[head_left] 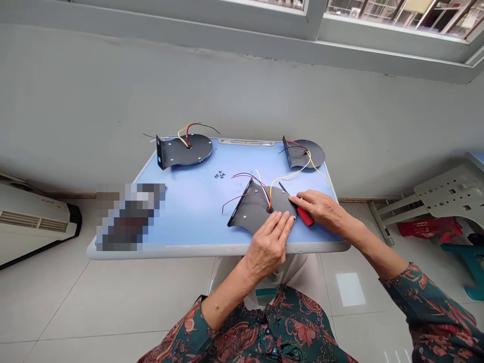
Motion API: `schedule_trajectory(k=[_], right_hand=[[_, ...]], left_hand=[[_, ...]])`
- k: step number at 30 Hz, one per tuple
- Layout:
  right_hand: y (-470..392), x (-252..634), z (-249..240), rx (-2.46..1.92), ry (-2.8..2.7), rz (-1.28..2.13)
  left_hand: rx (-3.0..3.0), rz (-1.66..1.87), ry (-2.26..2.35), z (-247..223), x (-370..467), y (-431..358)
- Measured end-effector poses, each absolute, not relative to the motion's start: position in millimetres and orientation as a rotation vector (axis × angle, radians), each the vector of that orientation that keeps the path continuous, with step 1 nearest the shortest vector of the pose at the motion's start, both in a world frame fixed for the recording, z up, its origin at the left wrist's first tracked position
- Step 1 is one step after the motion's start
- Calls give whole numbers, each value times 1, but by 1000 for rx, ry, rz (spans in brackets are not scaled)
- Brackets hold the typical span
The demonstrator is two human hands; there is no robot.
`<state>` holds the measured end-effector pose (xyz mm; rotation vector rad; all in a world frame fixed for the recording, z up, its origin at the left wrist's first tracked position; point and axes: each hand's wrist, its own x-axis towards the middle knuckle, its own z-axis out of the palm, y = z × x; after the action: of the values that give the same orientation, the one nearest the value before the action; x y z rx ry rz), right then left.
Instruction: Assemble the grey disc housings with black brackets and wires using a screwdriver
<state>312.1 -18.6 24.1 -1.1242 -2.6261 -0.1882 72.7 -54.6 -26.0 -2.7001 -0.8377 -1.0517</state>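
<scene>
A dark metal plate [257, 204] with a bent edge, small screws and coloured wires out of its centre hole lies near the table's front. Flat on its near part rests my left hand [270, 242], fingers stretched out. My right hand [319, 206] is at the plate's right side, its index finger extended to the plate's edge; the other fingers are partly hidden. Beneath and beside that hand lies a screwdriver with a red handle [304, 216], its shaft pointing up and left. Similar wired plates sit at the back left [194, 149] and back right [312, 151].
Several small screws [219, 175] lie loose on the blue table [189, 212]. A pixelated object [132, 217] is at the table's left. Behind stands a grey wall with a window. To the right is another desk's frame [434, 194].
</scene>
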Motion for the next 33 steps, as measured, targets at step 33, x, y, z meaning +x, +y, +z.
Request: schedule_trajectory(k=[33], right_hand=[[-41,317,52,-1238,-2004,-183]], left_hand=[[-2676,-1026,-802,-29,73,-53]])
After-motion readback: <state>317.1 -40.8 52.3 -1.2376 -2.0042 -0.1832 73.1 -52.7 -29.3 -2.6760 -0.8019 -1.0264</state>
